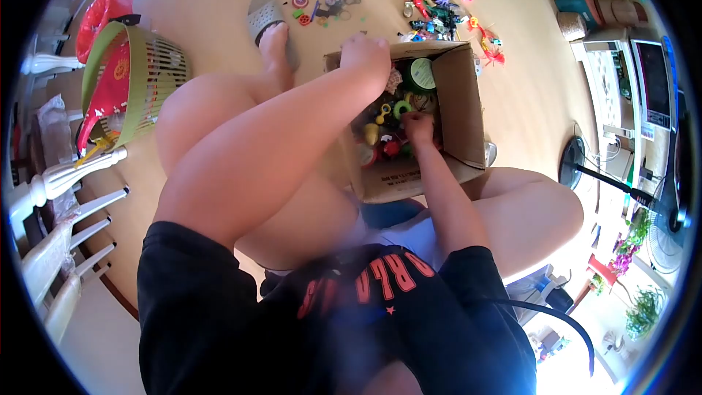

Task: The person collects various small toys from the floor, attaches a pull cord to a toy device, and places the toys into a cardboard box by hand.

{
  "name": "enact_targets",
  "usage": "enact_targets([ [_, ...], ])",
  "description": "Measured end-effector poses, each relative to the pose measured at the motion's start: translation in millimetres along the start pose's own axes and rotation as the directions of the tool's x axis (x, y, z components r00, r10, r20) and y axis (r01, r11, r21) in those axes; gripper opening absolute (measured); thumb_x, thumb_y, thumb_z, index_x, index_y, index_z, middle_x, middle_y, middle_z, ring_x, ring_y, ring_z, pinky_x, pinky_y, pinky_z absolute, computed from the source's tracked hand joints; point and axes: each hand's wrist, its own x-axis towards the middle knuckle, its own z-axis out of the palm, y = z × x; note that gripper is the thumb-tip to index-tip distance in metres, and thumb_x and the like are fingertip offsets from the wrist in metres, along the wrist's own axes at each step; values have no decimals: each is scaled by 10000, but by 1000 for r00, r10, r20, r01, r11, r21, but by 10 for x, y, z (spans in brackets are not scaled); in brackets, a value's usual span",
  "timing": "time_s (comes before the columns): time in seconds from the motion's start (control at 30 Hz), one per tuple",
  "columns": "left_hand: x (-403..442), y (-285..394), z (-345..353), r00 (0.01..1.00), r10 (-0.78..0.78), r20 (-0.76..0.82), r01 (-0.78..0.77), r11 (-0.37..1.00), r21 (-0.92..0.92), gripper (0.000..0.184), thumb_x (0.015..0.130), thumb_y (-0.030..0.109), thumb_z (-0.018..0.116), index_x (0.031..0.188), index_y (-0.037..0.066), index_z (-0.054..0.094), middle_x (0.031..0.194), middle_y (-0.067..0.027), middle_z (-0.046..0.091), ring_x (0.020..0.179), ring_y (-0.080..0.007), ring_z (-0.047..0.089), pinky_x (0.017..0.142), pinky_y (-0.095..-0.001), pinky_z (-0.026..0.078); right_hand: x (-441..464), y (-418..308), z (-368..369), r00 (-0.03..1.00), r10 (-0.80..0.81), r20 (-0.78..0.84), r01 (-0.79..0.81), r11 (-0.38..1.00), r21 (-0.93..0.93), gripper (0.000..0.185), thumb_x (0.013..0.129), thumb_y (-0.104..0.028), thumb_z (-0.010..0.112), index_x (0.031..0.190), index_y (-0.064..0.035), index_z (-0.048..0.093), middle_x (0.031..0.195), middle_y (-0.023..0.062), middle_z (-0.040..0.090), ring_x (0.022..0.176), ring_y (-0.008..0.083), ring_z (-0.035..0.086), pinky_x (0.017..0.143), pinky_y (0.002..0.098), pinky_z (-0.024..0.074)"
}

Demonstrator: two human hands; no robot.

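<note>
An open cardboard box (462, 106) stands on the floor between my legs, holding a jumble of small toys. My left hand (365, 57) is closed over its far rim near the left corner, fingertips mostly hidden. Inside the box, my right hand (418, 129) reaches down with its fingers bunched among the toys; what they pinch cannot be made out. Just left of those fingers lies a green ring (401, 109). A round green-lidded tub (422, 74) sits in the far part, and a yellow toy (371, 134) and a red piece (392, 148) lie nearer.
Beyond the box, a heap of dark and coloured toys (439, 17) and looser scattered pieces (338, 9) lie on the floor. A green slatted basket (157, 61) stands left, white chair legs (55, 175) beside it. At right is a black-based fan (574, 162).
</note>
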Motion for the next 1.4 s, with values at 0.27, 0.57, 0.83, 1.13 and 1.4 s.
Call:
enact_targets([
  [0.27, 41, -160, -259, 977, 120, 175, -121, 993, -4, 287, 861, 144, 609, 1115, 31, 533, 968, -137, 689, 890, -278, 688, 703, -396, 544, -172, -222, -121, 994, -97, -54, 91, 990, -104, 226, 868, -210, 619, 926, -16, 719, 757, 107, 703, 681, 166, 682, 643, 318, 530],
  [0.57, 230, 285, -11, 939, -35, 343, -142, 866, 478, 484, 809, 161, 645, 1244, -32, 562, 1217, -227, 531, 1045, -451, 612, 880, -629, 447, -358, -561, -294, 997, -58, 42, 58, 998, 7, 229, 868, -192, 582, 911, 1, 698, 710, 151, 688, 642, 225, 691, 605, 361, 532],
  [0.83, 335, 437, 164, 969, -6, 245, -114, 874, 473, 435, 831, 109, 602, 1217, -84, 542, 1174, -236, 509, 931, -506, 629, 807, -624, 484, -256, -703, -365, 951, 277, -140, -49, 581, 813, 218, 934, -78, 473, 1027, 61, 611, 882, 185, 667, 749, 273, 695, 629, 322, 571],
  [1.13, 231, 328, -66, 884, 269, 382, -419, 817, 396, 306, 814, 141, 663, 1080, -9, 654, 939, -147, 658, 766, -345, 691, 592, -517, 538, -661, -1806, -552, 941, 123, -316, 259, 341, 904, 318, 928, -53, 422, 1204, 89, 490, 1158, 219, 569, 1077, 288, 616, 917, 342, 521],
  [1.4, 76, 12, 189, 902, 357, 243, -297, 921, -251, 305, 958, 191, 400, 1023, 20, 644, 913, -202, 683, 813, -325, 691, 663, -434, 549, -716, -2009, -309, 885, 172, -433, 300, 502, 811, 460, 871, -70, 555, 1310, 35, 467, 1244, 159, 546, 1094, 251, 565, 927, 353, 479],
])
